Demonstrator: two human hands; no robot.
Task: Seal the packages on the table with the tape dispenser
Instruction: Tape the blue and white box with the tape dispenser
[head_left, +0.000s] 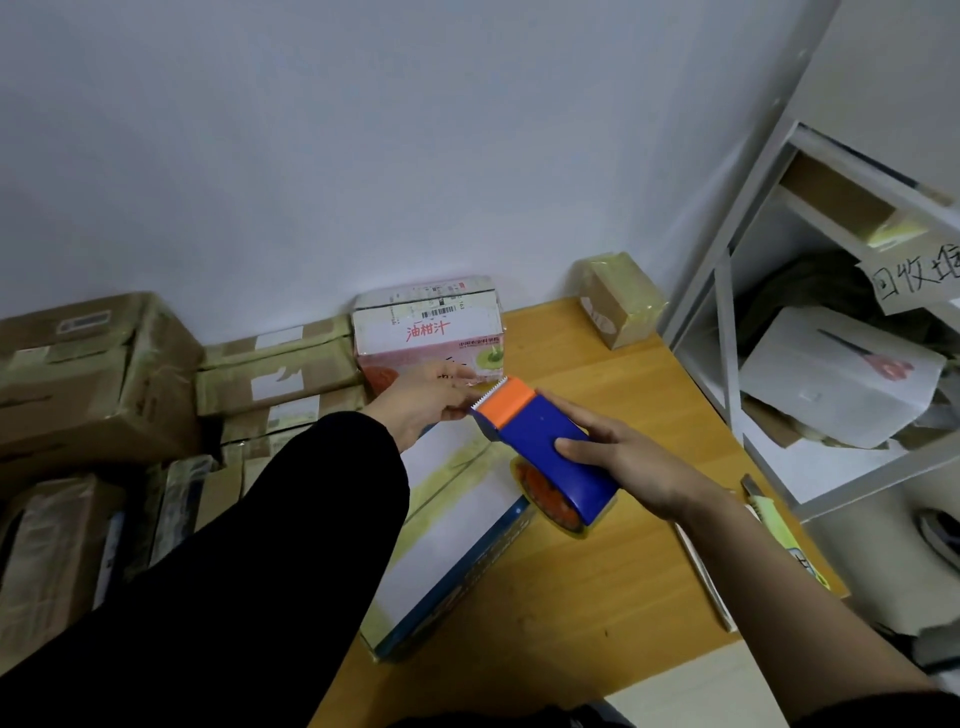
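Note:
My right hand grips a blue tape dispenser with an orange toothed head, held above the wooden table. A roll of clear tape with a red core sits under the dispenser. At the dispenser's teeth, the fingers of my left hand pinch the loose tape end. Below both hands lies a flat white package with a blue side and yellowish tape across its top. A pink-and-white juice carton box stands behind it against the wall.
A small taped cardboard box stands at the table's far right corner. Several brown cartons are stacked to the left. A yellow utility knife lies at the table's right edge. A white metal shelf with boxes and scissors stands on the right.

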